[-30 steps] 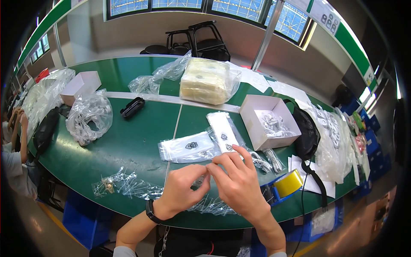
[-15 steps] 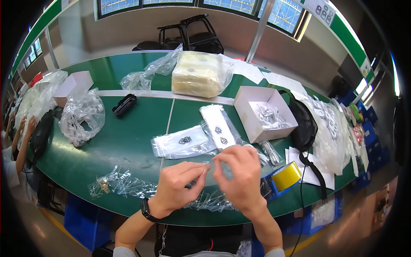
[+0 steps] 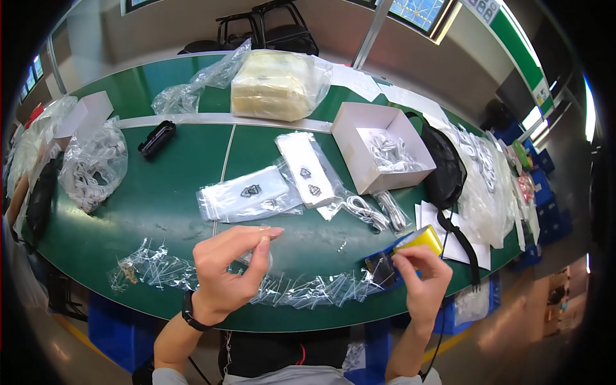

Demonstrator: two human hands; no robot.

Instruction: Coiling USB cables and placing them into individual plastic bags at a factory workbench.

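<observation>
My left hand (image 3: 228, 269) pinches a small clear plastic bag (image 3: 251, 260) between thumb and fingers, above the strip of empty bags (image 3: 212, 282) at the green table's (image 3: 167, 186) near edge. My right hand (image 3: 420, 279) grips a yellow-topped tape dispenser (image 3: 410, 247), fingers closed on it.

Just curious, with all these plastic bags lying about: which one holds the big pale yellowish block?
The clear bag at the far side of the green table, beside the open white box. The other bags hold white cords, small dark parts, or lie flat.
</observation>
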